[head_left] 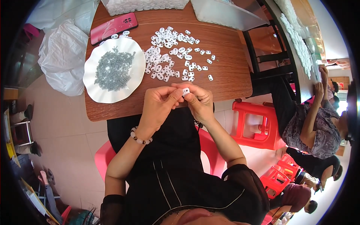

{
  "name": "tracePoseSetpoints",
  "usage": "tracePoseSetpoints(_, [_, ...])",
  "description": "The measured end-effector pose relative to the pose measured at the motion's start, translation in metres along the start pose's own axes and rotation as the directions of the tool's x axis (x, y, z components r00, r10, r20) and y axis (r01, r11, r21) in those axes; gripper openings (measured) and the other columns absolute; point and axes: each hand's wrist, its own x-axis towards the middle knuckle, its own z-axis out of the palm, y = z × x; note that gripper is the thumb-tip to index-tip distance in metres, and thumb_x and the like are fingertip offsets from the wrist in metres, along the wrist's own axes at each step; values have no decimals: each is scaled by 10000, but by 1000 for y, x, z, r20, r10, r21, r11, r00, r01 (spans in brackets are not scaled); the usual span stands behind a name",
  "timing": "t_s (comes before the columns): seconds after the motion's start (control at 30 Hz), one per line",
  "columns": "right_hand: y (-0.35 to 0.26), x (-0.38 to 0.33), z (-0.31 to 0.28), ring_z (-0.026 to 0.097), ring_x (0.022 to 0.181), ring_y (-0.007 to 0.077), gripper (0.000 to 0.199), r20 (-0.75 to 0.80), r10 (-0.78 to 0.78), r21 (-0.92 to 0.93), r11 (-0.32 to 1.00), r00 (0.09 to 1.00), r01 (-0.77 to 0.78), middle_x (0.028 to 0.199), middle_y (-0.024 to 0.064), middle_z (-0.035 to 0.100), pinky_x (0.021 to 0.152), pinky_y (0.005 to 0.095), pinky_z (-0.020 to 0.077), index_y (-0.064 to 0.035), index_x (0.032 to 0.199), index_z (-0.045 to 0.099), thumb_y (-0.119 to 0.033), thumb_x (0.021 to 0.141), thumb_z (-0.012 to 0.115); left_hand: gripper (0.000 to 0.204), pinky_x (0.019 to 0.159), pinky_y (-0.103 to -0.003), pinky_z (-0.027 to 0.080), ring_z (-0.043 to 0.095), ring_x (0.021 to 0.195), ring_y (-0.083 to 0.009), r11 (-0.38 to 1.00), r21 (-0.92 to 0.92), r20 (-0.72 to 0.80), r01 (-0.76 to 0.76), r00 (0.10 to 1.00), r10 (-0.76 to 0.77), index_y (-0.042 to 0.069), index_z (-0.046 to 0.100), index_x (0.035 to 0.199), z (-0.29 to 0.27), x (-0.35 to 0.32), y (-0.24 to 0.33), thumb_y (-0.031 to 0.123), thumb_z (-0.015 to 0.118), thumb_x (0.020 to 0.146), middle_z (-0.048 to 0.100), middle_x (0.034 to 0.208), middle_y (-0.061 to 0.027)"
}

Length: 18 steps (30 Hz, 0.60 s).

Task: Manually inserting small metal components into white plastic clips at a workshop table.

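Note:
Close to the table's front edge, my left hand and my right hand meet, both pinching one small white plastic piece with a hole, which looks like a cord lock. The fingers of both hands are closed round it, and whatever else they may hold is hidden. Just beyond them lies a loose heap of similar white plastic pieces, several scattered off to the right. Left of the heap, a white wavy-rimmed plate bears a pile of thin grey metal parts, too small to tell whether springs or pins.
A pink phone lies at the back left of the brown table. Bins of white pieces stand along the far edge. A white plastic bag is at the left, red stools at the right. Other people sit further right.

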Motion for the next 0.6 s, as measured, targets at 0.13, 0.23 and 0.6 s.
tracePoseSetpoints(0.13, [-1,0,1,609,978,157,307,14,22,-13,1000,1000,-21,1157,115,628,887,295,496,29,1155,621,-180,931,598,193,566,-178,444,539,621,-39,998,-55,11,23,1000,-23,-18,695,931,-5,0,0,167,650,904,659,742,-27])
tracePoseSetpoints(0.23, [0,1,3,607,1000,164,348,51,7,26,1000,999,-8,1189,117,614,907,304,493,29,1196,597,-192,927,604,190,566,-178,445,539,622,-38,997,-67,12,27,1000,-26,-18,694,931,-7,1,-1,164,648,905,658,744,-25])
tracePoseSetpoints(0.6, [-4,8,1,609,986,155,378,53,-21,-26,999,998,22,1206,118,606,885,295,503,37,1241,556,-182,935,593,188,579,-185,433,523,621,-45,998,22,19,-55,998,55,-11,687,918,-5,9,4,173,649,906,642,742,-17])
